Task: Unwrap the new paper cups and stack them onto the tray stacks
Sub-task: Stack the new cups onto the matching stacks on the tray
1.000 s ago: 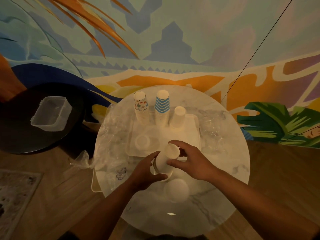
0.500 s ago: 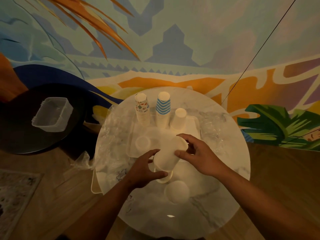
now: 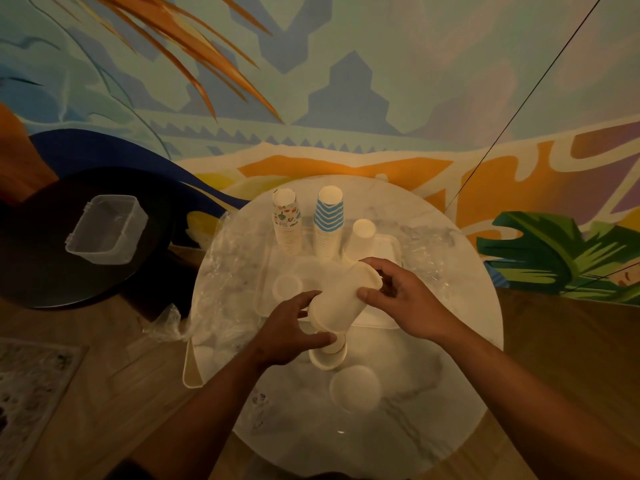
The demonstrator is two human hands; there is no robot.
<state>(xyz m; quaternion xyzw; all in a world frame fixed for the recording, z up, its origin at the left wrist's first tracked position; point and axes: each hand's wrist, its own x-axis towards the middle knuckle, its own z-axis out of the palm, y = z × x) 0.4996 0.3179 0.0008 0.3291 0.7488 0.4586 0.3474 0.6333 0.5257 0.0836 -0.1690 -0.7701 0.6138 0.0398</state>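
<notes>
Both hands hold a tilted stack of plain white paper cups point(image 3: 337, 306) above the round marble table. My left hand point(image 3: 291, 332) grips its lower end, where a few cups point(image 3: 327, 356) hang loose. My right hand point(image 3: 401, 299) pinches the upper end near the rim. On the white tray point(image 3: 391, 244) behind stand three upside-down stacks: a fruit-patterned one point(image 3: 286, 223), a blue-striped one point(image 3: 329, 223) and a short plain white one point(image 3: 362, 240). A low white cup point(image 3: 286, 287) also sits on the tray.
Another white cup stack point(image 3: 355, 388) stands on the table near me. Crumpled clear plastic wrap point(image 3: 221, 271) covers the table's left side, with more wrap point(image 3: 424, 251) at the right. A clear plastic box point(image 3: 105, 230) rests on a black round table to the left.
The white stack has been lifted and tipped towards the tray, its upper end swinging up and right. My right hand moved with it; my left hand stayed at the lower end.
</notes>
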